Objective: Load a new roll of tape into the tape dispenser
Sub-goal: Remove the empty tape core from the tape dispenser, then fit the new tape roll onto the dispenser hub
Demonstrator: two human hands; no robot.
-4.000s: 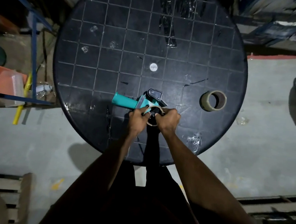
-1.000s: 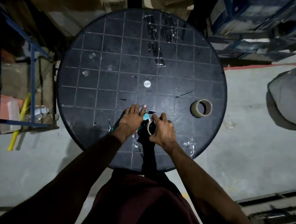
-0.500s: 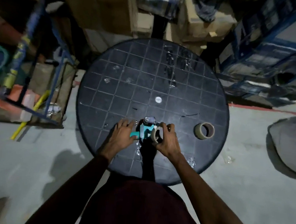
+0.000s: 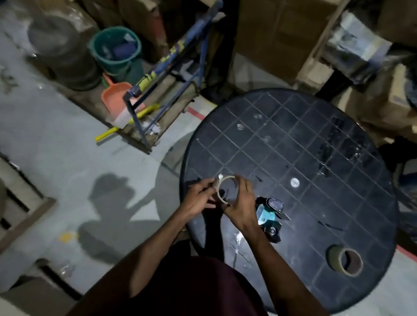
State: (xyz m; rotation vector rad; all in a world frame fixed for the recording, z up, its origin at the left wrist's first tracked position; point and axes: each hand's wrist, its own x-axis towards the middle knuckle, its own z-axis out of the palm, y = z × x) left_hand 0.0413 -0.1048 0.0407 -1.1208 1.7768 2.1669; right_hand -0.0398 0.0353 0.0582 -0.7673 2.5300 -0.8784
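Observation:
Both hands hold a thin, nearly bare cardboard tape ring (image 4: pixel 221 185) above the left edge of the round black table (image 4: pixel 304 152). My left hand (image 4: pixel 198 199) pinches its left side and my right hand (image 4: pixel 240 204) grips its right side. The teal tape dispenser (image 4: pixel 269 218) lies on the table just right of my right hand, untouched, its handle partly hidden by my wrist. A fuller brown tape roll (image 4: pixel 345 260) lies flat near the table's near right edge.
Cardboard boxes (image 4: pixel 278 29) stand behind the table. Left of it a blue metal frame (image 4: pixel 169 77), a green bucket (image 4: pixel 115 47), an orange scoop (image 4: pixel 115 98) and a yellow stick sit on the concrete floor. A wooden pallet (image 4: pixel 7 202) lies at far left.
The ring has come off the dispenser and both hands lifted it to the left. My left hand let go of the dispenser. The camera swung left, so the table now sits at right.

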